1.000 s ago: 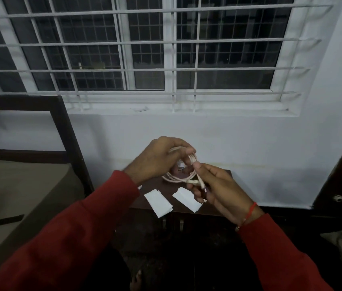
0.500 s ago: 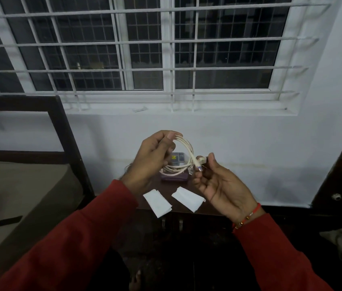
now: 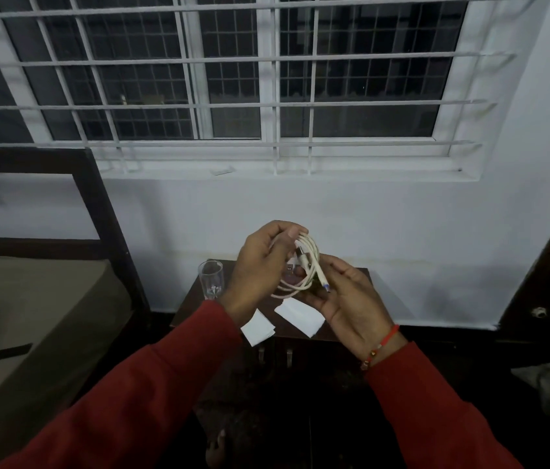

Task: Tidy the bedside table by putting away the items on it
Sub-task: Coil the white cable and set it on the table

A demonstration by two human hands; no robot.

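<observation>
Hands are holding a coiled white cable [image 3: 304, 265] above the bedside table [image 3: 382, 292].

Left hand [image 3: 260, 265] is pinching the top of the coil between thumb and curled fingers, while the right hand [image 3: 348, 299] is lying palm up under it with loosely spread fingers, one plug end resting against them. A drinking glass [image 3: 211, 278] is standing at the table's left back corner, and two white papers [image 3: 278, 319] are lying near the front edge.
</observation>
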